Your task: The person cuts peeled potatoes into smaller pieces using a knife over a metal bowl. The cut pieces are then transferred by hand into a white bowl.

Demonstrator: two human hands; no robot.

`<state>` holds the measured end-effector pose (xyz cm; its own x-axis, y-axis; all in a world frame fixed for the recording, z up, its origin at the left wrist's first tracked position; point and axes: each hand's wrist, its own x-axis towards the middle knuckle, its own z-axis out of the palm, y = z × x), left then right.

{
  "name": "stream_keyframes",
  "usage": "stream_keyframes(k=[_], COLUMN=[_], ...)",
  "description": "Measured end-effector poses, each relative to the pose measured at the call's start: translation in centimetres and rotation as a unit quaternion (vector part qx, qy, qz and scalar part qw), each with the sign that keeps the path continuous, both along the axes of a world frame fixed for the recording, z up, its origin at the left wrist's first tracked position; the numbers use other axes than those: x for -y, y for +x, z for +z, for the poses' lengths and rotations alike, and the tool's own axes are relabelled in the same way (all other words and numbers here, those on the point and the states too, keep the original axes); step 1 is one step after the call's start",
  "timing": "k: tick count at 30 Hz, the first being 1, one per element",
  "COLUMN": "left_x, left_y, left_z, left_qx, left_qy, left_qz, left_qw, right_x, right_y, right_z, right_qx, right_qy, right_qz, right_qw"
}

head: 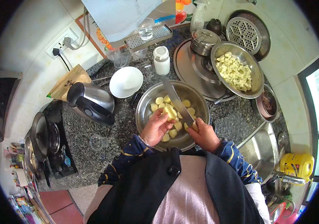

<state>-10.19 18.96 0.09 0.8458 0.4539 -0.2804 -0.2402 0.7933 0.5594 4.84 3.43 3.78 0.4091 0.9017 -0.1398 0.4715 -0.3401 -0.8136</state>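
Observation:
My left hand [156, 128] holds a piece of peeled potato [170, 112] over a wide stainless steel basin [141, 112]. In my right hand [205, 133] is the handle of a kitchen knife [179, 103], its long blade slanting up and to the left over the basin. Part of the handle is hidden by my fingers, and a pale yellow piece shows beside them. Several pale yellow chunks, which look like cut potato [173, 133], lie in the bottom of the basin under both hands.
Left of the basin are a white bowl [126, 82], an electric kettle [92, 103] and a plastic cup [97, 142]. Behind it stands a white-lidded bottle [161, 61]. To the right are a metal bowl of pale chopped food [233, 71] and a sink [260, 152].

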Motion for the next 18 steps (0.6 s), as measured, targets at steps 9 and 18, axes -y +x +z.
stream_keyframes(k=[9, 18], left_x=[0.1, 0.3], left_y=[0.3, 0.4], left_z=[0.5, -0.3], left_qx=[-0.138, -0.130], left_qy=[0.120, 0.259], left_qz=[0.067, 0.085], left_qw=[0.981, 0.953], right_x=[-0.1, 0.0], right_y=[-0.2, -0.2], right_z=[0.8, -0.7], right_qx=[0.063, 0.134], right_qy=[0.006, 0.022], right_qz=[0.022, 0.071], right_qw=[0.998, 0.988])
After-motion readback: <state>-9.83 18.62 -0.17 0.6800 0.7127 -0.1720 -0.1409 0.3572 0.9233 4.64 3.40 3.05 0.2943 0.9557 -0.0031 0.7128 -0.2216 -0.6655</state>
